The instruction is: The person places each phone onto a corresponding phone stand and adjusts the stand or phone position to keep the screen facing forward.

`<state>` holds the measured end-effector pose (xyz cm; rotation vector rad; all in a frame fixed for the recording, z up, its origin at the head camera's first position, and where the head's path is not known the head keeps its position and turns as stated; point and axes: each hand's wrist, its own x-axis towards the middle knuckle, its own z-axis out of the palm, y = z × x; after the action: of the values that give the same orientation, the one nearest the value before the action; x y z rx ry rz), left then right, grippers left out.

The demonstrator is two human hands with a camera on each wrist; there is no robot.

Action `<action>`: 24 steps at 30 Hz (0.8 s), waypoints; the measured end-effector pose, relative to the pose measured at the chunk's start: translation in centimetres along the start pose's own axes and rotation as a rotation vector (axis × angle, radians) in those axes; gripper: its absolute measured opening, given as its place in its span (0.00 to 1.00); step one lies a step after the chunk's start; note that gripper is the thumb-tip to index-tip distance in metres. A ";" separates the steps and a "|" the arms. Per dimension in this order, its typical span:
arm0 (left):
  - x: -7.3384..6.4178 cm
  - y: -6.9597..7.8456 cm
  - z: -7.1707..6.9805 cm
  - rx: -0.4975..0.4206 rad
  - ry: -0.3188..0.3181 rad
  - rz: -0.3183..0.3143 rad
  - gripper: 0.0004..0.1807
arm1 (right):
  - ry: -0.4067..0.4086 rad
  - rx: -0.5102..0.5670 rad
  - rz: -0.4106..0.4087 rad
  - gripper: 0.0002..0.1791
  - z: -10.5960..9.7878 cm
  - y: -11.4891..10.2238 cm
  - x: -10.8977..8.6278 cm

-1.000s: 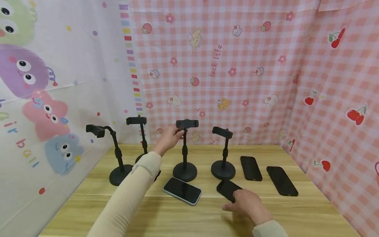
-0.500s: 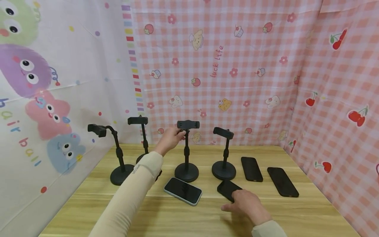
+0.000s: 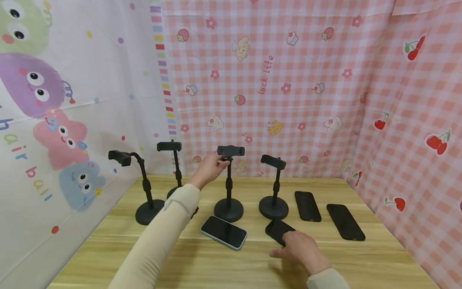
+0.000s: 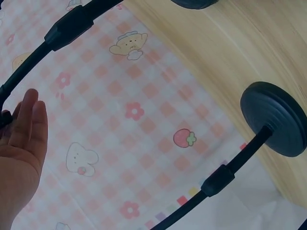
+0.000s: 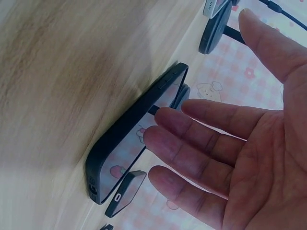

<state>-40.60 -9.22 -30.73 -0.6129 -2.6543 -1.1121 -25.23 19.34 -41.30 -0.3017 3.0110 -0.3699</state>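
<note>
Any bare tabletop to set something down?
Bare tabletop: near stretch between left sleeve and right hand, this side of the pale-edged phone; also right of that hand, nearer the camera than the rightmost phone. Crowded: around center stand and rightmost stand, with the pale-edged phone and half-covered phone close in front.

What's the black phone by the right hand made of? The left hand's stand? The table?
Black phone: probably a glass screen, since it's shiny and reflects like a mirror; the dull edge could be plastic or rubber.
Phone stand: dull black, evenly coloured, so likely plastic; the pole could be metal.
Table: wood or wood-look coating, with pale streaky grain.
</note>
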 end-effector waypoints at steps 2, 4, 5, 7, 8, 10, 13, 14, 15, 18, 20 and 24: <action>-0.2 -0.1 0.0 0.003 0.006 0.018 0.20 | -0.005 -0.004 -0.001 0.32 0.0 -0.1 0.0; -0.4 -0.2 -0.1 -0.006 0.016 0.020 0.21 | -0.009 -0.006 0.002 0.32 0.0 -0.1 0.0; -0.6 -0.2 -0.1 -0.006 0.023 0.020 0.21 | -0.013 -0.007 0.002 0.32 0.0 -0.1 0.0; -0.8 -0.1 -0.4 -0.004 0.037 0.016 0.22 | -0.019 -0.008 0.003 0.32 -0.1 -0.2 0.0; -0.9 0.0 -0.5 -0.006 0.045 0.017 0.22 | -0.021 -0.009 0.002 0.32 -0.1 -0.2 0.0; -1.2 0.2 -0.8 0.007 0.068 0.026 0.22 | -0.025 -0.010 -0.002 0.32 -0.1 -0.3 0.0; -1.5 0.6 -1.3 0.024 0.109 0.061 0.25 | -0.026 -0.012 -0.005 0.32 -0.2 -0.4 0.0; -1.6 0.7 -1.5 0.029 0.125 0.076 0.27 | -0.026 -0.012 -0.007 0.33 -0.2 -0.4 0.1; -1.7 0.8 -1.6 0.039 0.142 0.091 0.28 | -0.025 -0.012 -0.007 0.33 -0.3 -0.5 0.1; -2.1 1.2 -1.9 0.058 0.184 0.154 0.34 | -0.026 -0.012 -0.005 0.32 -0.3 -0.6 0.1; -2.3 1.5 -2.1 0.094 0.209 0.200 0.36 | -0.030 -0.013 -0.002 0.32 -0.3 -0.7 0.2; -2.5 1.9 -2.5 0.230 0.256 0.309 0.38 | -0.051 -0.010 0.009 0.33 -0.3 -0.8 0.2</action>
<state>-37.44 -10.58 -28.68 -0.7465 -2.3242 -0.7328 -25.35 18.63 -40.86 -0.2944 2.9640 -0.3414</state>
